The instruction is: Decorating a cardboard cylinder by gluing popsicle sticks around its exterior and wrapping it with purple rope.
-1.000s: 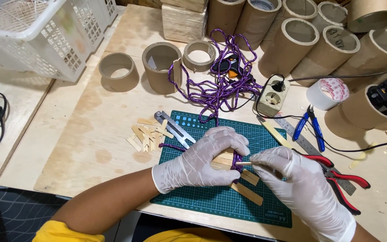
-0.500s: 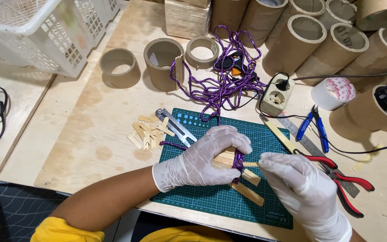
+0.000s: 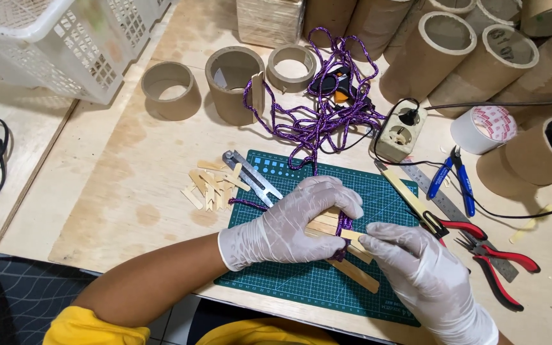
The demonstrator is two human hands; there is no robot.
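Cardboard tubes (image 3: 439,54), white basket (image 3: 65,45), blue pliers (image 3: 455,179).

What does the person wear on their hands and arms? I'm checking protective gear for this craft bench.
Both the left hand and the right hand wear thin, whitish disposable gloves ending at the wrist. The left forearm is bare up to a yellow sleeve near the elbow. No watch or jewellery shows.

A round roll of white tape (image 3: 483,128) with red printing on its side lies at the right of the table, beside the cardboard tubes (image 3: 480,61). Dark stamped markings sit on one tube's rim. No screens or signs show.
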